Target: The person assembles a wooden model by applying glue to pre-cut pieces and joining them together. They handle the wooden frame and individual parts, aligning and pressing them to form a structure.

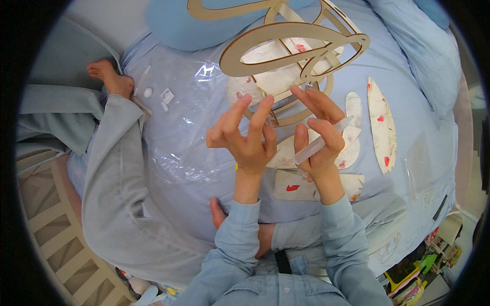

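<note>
Wooden lantern frame (286, 46) – top cut off – partly hidden behind hands.

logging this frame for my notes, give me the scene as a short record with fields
setting: light blue bedsheet, person seated with legs folded
left hand: fingers spread, touching the wooden lantern frame
right hand: grips a translucent glue tube, index finger on the frame
on sheet: leaf-shaped paper panels with red flecks, clear plastic sheet
far left: small white bits
</note>
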A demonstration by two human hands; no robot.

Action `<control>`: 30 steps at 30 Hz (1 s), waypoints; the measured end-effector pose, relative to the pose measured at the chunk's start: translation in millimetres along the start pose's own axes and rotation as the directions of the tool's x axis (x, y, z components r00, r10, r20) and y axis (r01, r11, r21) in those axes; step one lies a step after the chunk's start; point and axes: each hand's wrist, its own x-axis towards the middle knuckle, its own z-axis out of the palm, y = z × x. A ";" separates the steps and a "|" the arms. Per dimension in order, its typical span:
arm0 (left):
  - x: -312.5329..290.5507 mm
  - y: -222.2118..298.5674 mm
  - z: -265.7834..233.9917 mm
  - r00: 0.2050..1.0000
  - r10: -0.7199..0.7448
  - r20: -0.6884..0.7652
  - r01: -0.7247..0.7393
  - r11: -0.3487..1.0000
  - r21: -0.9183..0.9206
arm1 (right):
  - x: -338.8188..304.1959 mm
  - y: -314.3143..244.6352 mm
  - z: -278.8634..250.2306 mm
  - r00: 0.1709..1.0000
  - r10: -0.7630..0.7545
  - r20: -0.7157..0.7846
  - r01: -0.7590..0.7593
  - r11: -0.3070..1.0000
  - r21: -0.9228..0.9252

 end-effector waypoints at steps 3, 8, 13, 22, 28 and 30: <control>-3.4 -0.8 3.1 0.999 0.035 -0.003 -0.035 0.999 0.033 | 0.3 -0.6 -0.9 1.000 0.012 0.018 -0.011 0.999 -0.051; -2.0 3.2 4.3 1.000 -0.007 -0.004 0.007 0.999 -0.035 | 3.0 -2.5 -1.0 0.999 0.024 0.032 -0.020 0.992 -0.122; 14.2 -1.2 3.5 0.979 -0.197 -0.055 0.169 0.931 -0.323 | 1.9 -0.3 1.0 1.000 -0.011 -0.006 0.011 0.999 -0.039; 32.2 -5.8 -6.4 0.975 -0.198 0.099 0.220 0.909 -0.354 | 6.0 -10.7 8.9 0.999 -0.008 0.054 0.009 1.000 -0.019; 39.7 -7.4 -10.6 0.969 -0.200 0.143 0.240 0.892 -0.384 | 6.1 -10.5 8.7 0.997 0.035 0.072 -0.033 0.999 -0.029; 39.2 -9.3 -9.4 0.972 -0.192 0.139 0.232 0.890 -0.392 | 6.6 -10.0 9.3 0.998 0.038 0.057 -0.038 0.999 -0.003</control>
